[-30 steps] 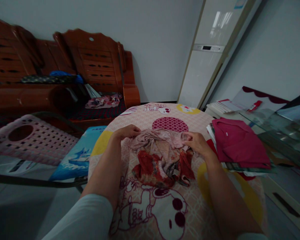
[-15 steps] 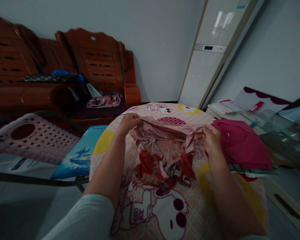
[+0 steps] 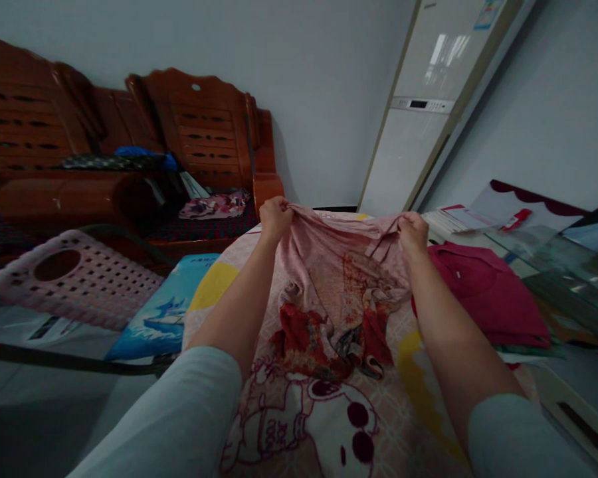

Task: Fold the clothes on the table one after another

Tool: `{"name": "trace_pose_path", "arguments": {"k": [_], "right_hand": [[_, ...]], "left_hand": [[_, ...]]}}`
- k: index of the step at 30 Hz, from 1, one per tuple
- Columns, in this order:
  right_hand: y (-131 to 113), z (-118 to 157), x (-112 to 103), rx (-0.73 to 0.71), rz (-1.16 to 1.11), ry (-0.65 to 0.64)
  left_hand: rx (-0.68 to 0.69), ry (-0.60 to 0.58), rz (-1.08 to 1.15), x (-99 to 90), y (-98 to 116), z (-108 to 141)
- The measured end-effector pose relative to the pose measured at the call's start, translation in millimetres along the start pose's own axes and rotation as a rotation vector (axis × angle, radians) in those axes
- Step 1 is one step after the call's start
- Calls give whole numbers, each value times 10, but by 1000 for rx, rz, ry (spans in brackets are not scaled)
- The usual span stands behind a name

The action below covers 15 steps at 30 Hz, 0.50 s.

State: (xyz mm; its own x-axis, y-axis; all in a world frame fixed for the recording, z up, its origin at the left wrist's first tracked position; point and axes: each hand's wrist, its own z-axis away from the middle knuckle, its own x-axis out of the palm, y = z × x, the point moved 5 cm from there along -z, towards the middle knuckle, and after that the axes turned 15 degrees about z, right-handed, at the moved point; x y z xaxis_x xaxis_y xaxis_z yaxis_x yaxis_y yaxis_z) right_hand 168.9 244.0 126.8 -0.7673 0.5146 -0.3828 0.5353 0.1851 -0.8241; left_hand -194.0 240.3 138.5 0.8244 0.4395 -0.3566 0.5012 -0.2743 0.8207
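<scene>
A pink garment (image 3: 329, 272) with red and grey patterned parts hangs between my hands, its top edge lifted and its lower part bunched on the patterned cloth (image 3: 274, 425) over the table. My left hand (image 3: 276, 216) is closed on the garment's upper left corner. At the upper right corner, my right hand (image 3: 412, 232) pinches the same garment. Folded magenta clothing (image 3: 488, 292) lies beside my right forearm, on top of other folded cloth.
A woven pink chair (image 3: 99, 279) and a blue printed bag (image 3: 164, 312) are at the left. Behind stand a wooden sofa (image 3: 204, 133) and a tall white appliance (image 3: 403, 146). A glass-topped surface (image 3: 553, 265) edges the right side.
Both my hands have risen and moved away from me, lifting the garment's top edge and stretching its pink part more open. The view has tilted slightly upward.
</scene>
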Motion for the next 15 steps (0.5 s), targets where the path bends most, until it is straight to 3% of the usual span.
{"name": "trace_pose_path", "arguments": {"k": [3, 7, 11, 15], "right_hand": [[-87, -27, 202, -216, 163, -106], [30, 334, 240, -334, 361, -202], [264, 827, 77, -198, 529, -213], [283, 1209, -13, -105, 764, -331]], "left_hand": [[193, -167, -18, 315, -61, -12], [314, -402, -36, 582, -288, 333], [165, -431, -186, 525, -505, 740], [6, -404, -345, 358, -539, 984]]}}
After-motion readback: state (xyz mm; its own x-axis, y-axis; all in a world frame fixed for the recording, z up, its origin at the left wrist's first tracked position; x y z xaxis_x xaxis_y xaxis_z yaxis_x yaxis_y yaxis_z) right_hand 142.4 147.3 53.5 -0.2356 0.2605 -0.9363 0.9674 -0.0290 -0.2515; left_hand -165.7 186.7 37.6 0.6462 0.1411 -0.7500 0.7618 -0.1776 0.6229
